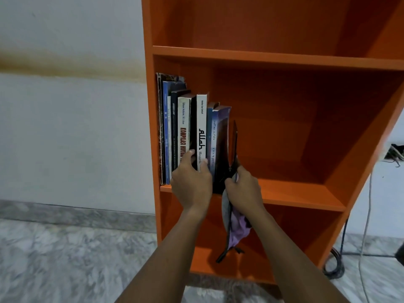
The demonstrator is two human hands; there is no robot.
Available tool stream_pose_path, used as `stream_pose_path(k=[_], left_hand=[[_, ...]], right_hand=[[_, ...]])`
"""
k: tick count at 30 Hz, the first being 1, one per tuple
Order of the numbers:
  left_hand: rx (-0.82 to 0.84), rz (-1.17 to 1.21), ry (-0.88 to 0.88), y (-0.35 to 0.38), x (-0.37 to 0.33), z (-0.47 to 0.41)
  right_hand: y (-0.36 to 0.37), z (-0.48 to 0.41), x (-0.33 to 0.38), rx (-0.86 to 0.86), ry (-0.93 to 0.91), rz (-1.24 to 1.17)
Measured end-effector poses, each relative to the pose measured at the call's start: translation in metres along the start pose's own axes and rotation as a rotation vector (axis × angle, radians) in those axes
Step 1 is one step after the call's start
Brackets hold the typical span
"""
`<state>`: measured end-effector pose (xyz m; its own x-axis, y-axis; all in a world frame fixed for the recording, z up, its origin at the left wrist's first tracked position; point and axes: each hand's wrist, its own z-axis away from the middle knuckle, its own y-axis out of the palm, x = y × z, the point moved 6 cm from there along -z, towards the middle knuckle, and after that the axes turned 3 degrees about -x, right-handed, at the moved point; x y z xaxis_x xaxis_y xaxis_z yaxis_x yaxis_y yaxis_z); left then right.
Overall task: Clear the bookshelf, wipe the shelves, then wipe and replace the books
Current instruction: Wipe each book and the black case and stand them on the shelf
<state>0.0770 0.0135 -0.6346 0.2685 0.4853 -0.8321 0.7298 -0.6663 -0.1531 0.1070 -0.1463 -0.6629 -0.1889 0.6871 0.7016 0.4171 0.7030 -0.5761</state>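
An orange bookshelf (273, 57) fills the right of the view. Several books (172, 132) stand upright at the left end of its middle shelf. My left hand (191, 182) holds the white-spined book (201, 127), thumb on one side and fingers on the other. My right hand (243, 191) grips a thin dark book (235, 145) at its lower edge, slightly apart from the row, together with a grey and purple cloth (235, 226) that hangs down below the hand.
The top shelf and the right part of the middle shelf (301, 193) hold nothing. A white wall (72, 127) and marble floor (65, 259) lie to the left. Cables (367, 226) run down and coil on the floor right of the bookshelf.
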Motion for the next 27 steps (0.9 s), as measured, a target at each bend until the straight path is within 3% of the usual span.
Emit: stream_pose_path(k=[4, 11, 17, 27], left_hand=[[-0.039, 0.002, 0.053, 0.000, 0.000, 0.000], [0.032, -0.175, 0.211, 0.015, 0.005, 0.017], [0.062, -0.331, 0.156, 0.025, 0.005, 0.022], [0.063, -0.378, 0.061, 0.034, 0.015, 0.015]], right_hand=[[0.001, -0.002, -0.004, 0.002, 0.000, -0.029], [0.002, -0.004, -0.008, 0.013, 0.014, -0.042], [0.003, -0.004, -0.011, 0.008, 0.006, -0.037], [0.006, 0.000, -0.012, 0.038, -0.018, -0.028]])
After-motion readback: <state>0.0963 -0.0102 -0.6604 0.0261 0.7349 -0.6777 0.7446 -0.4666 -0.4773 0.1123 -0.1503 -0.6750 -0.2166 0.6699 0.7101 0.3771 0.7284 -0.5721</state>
